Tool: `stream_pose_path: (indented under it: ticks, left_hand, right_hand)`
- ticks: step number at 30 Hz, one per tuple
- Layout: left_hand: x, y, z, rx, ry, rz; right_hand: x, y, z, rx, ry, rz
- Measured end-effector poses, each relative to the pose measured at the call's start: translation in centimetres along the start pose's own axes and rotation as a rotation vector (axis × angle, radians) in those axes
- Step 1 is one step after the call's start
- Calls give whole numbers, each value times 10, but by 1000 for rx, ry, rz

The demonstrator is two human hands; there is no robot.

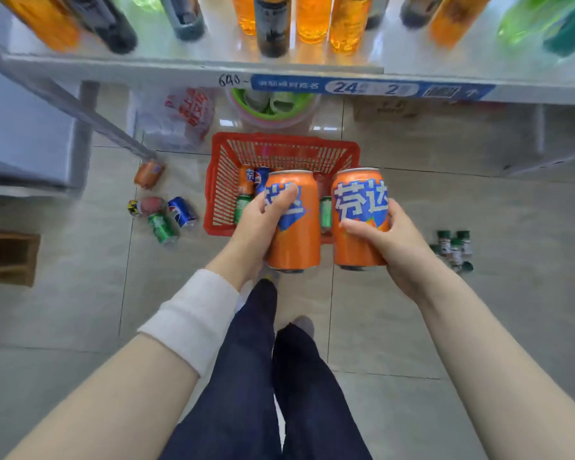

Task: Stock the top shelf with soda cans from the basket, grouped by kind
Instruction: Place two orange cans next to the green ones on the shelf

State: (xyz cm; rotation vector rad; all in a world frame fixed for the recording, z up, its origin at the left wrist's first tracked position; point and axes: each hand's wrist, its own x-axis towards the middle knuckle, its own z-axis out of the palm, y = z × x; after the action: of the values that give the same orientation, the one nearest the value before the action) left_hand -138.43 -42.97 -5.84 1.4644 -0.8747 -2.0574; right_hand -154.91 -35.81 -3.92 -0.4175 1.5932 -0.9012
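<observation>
1. The left hand (266, 210) wraps the left can (299, 240) at mid-body, thumb across the label. The right hand (392, 240) holds the right can (352, 250) the same way. Both cans are upright, side by side and close together; I cannot tell whether they touch.
2. Count in hand: two orange cans, one kind, one per hand.
3. Handling, as a judgement: these look like full cans, so they should be stiff, fairly heavy for their size and smooth-walled. A firm wrap round the middle suits them. A hard squeeze or a drop would dent them, and any wetness would make them slippery.
4. Just beyond and below the grips sits the red basket (223, 180) on the floor. At least four cans show inside it: one orange, one blue and two green. Others may be hidden behind the held pair.
5. Left of the left grip, four loose cans (166, 214) lie on the tiles: orange, pinkish, blue and green.
6. Right of the right grip stands a cluster of small bottles (453, 249); I cannot count them surely.
7. Farthest, above both grips, a shelf (193, 66) carries tall bottles. Whether it is the top one I cannot tell.
</observation>
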Motion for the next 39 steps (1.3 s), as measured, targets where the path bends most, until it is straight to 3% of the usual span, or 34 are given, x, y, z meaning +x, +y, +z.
stream_pose_path:
  ticks: [8,14,21,29,39]
  left_hand:
    - [-110,52,27,-77,-122,-76]
    - [-159,96,29,14,-231,91]
    - [-194,181,56,187,-139,344]
    - [-211,272,106,212,20,538]
    - [-201,378,117,284,42,761]
  right_hand:
    - [-110,-51,2,52,-23,-45]
    - [-163,-90,4,34,-32,-142]
    - [-191,-168,-12,-23,-35,-339]
    - [-198,-276,-35,-158,-83,-560]
    - [-178,-375,-23,-49,-129,-678]
